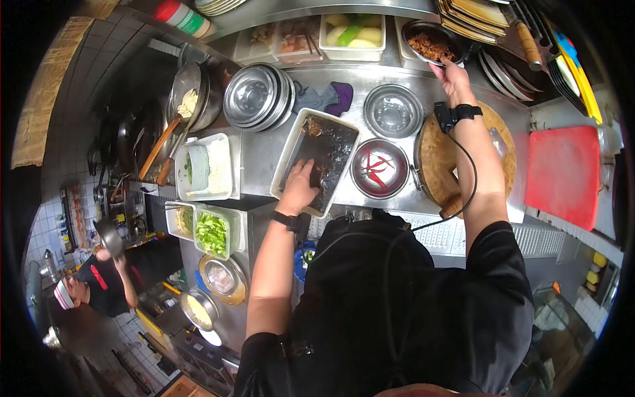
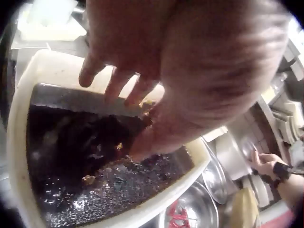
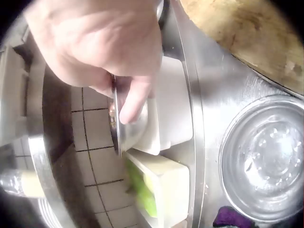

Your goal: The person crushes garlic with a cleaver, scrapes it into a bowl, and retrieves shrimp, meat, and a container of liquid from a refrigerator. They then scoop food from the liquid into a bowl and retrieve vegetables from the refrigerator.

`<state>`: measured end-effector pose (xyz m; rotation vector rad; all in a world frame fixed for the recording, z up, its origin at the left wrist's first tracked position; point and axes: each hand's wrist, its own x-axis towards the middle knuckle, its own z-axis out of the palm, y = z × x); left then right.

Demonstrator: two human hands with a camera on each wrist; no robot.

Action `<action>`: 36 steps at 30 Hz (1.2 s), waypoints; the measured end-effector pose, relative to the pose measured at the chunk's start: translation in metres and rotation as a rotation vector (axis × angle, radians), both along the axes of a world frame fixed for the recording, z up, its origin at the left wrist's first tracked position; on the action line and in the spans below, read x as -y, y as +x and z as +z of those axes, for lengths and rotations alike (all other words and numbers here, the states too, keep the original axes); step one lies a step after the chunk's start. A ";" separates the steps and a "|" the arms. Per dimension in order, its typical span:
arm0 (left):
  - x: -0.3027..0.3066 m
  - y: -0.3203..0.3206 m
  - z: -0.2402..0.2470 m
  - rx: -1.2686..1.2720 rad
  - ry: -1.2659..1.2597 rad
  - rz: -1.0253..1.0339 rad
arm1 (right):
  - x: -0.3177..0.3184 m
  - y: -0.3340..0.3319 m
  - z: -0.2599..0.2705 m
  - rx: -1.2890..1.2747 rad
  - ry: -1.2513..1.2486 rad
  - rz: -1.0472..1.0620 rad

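Observation:
At the upper right of the head view, the right hand [image 1: 454, 78] pinches the rim of a metal bowl [image 1: 433, 41] holding brown shredded food; in the right wrist view, its thumb lies on the side of the bowl [image 3: 135, 128]. The left hand [image 1: 299, 188] is over a white rectangular tub [image 1: 283, 177] of dark liquid with brown bits. Seen from the left wrist, the left hand [image 2: 142, 71] has its fingers spread and slightly bent over the tub [image 2: 19, 142], thumb near the liquid; whether the fingertips touch it I cannot tell.
Beside the tub are a bowl of red chillies [image 1: 380, 169], an empty metal bowl [image 1: 393, 111] and stacked metal bowls [image 1: 251, 96]. A round cutting board [image 1: 436, 155] lies under the right forearm, with a red board [image 1: 562, 175] farther right. Another person [image 1: 106, 284] stands at lower left.

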<state>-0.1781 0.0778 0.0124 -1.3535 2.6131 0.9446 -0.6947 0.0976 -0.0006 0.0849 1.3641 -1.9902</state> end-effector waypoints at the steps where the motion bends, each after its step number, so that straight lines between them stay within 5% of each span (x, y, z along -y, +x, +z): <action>1: 0.001 -0.002 0.006 -0.072 0.022 -0.001 | 0.000 -0.001 -0.001 -0.006 -0.001 0.012; 7: 0.006 -0.018 0.017 -0.108 -0.238 0.218 | -0.012 0.008 0.006 0.032 0.120 0.017; 9: 0.008 -0.020 0.013 -0.087 -0.195 0.167 | -0.024 0.026 0.010 0.015 0.081 0.019; 10: 0.019 -0.020 0.007 0.222 0.090 0.132 | -0.031 0.037 0.011 -0.068 0.041 0.023; 13: 0.002 -0.011 -0.002 0.167 0.111 -0.040 | -0.050 0.083 0.022 -0.130 -0.021 -0.027; 14: 0.011 -0.019 0.015 0.249 0.321 0.016 | -0.056 0.098 0.024 -0.285 0.039 -0.037; 19: 0.037 -0.033 0.042 0.051 0.181 -0.031 | -0.109 0.151 0.011 -0.892 0.393 0.146; 21: 0.060 -0.046 0.052 -0.065 0.006 0.046 | -0.125 0.173 0.004 -1.342 0.615 0.200; 24: 0.101 -0.074 0.064 -0.142 -0.297 -0.028 | -0.147 0.197 0.002 -1.456 0.615 0.330; 27: 0.164 -0.105 0.068 -0.176 -0.458 -0.091 | -0.158 0.206 -0.001 -1.474 0.684 0.442; 32: 0.239 -0.180 0.088 -0.055 -0.356 0.058 | -0.166 0.203 -0.017 -1.455 0.797 0.460; 36: 0.326 -0.216 0.018 0.010 -0.444 -0.053 | -0.164 0.203 -0.015 -1.448 0.828 0.404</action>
